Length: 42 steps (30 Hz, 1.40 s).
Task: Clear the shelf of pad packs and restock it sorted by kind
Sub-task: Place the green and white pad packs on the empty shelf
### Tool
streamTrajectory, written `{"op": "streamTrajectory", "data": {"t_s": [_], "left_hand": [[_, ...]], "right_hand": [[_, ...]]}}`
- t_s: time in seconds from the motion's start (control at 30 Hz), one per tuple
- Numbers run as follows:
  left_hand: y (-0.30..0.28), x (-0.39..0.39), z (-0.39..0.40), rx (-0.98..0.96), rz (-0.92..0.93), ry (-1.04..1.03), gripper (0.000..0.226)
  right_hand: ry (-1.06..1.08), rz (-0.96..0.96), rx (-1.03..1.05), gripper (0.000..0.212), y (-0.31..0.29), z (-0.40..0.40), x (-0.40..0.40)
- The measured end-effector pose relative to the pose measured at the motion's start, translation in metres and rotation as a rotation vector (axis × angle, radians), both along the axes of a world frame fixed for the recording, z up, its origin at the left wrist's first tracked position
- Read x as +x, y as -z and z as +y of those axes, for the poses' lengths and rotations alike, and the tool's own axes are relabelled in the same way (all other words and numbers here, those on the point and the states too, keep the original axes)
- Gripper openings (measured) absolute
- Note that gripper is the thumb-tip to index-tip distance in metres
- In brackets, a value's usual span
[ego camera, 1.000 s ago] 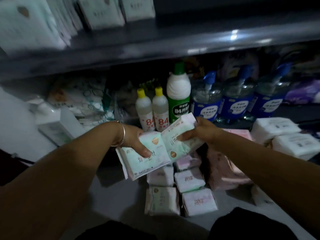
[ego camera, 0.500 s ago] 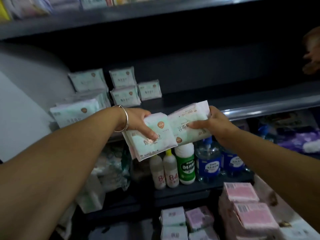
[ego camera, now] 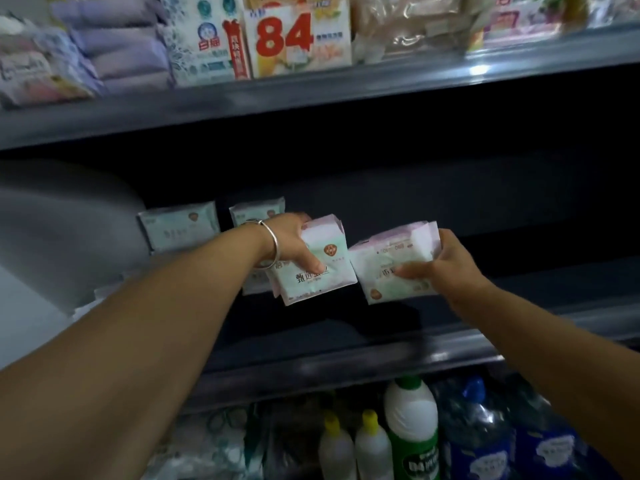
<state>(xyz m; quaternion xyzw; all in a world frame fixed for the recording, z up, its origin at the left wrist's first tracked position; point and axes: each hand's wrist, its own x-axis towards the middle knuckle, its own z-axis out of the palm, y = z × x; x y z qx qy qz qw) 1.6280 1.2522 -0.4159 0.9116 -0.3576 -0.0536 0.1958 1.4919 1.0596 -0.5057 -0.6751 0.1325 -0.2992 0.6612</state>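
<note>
Reaching in: I see both hands over the dark middle shelf [ego camera: 381,327], each holding pad packs
Left hand [ego camera: 294,242]: thumb and fingers clasp a green-and-white pack [ego camera: 317,268], pink-edged packs behind it
Right hand [ego camera: 446,263]: grips a small stack of packs [ego camera: 391,261], just beside the left one
Shelf rear: two matching green packs [ego camera: 180,228] stand at back left
Below: bleach bottles [ego camera: 412,427]

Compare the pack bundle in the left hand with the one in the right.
The left hand's bundle stands nearly upright, logo near its top; the right hand's bundle lies sideways, logo at its lower left. The left one is nearer the shelved packs. Both are mint-green with pink edges.
</note>
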Motion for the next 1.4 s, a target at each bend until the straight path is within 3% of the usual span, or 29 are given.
{"op": "streamTrajectory", "data": {"t_s": [0.1, 0.23, 0.63, 0.8, 1.0, 1.4], "left_hand": [[-0.010, 0.031, -0.017, 0.033, -0.115, -0.020, 0.077], [-0.019, 0.077, -0.040, -0.035, -0.125, 0.012, 0.089], [-0.018, 0.185, -0.103, 0.026, -0.266, 0.019, 0.098], [-0.004, 0.198, -0.114, 0.140, -0.357, 0.003, 0.099], [0.014, 0.190, -0.113, 0.204, -0.708, 0.060, 0.094], [0.033, 0.190, -0.115, 0.154, -0.768, -0.041, 0.109]], "right_hand": [[0.025, 0.018, -0.012, 0.056, -0.002, -0.011, 0.023], [0.058, 0.046, -0.021, 0.055, -0.009, -0.023, 0.052], [-0.062, 0.120, -0.038, 0.052, -0.008, -0.042, 0.127], [-0.101, 0.103, -0.022, 0.055, 0.003, -0.041, 0.143], [-0.133, 0.101, -0.001, 0.058, 0.008, -0.042, 0.149], [-0.157, 0.105, -0.010, 0.060, 0.011, -0.040, 0.155]]}}
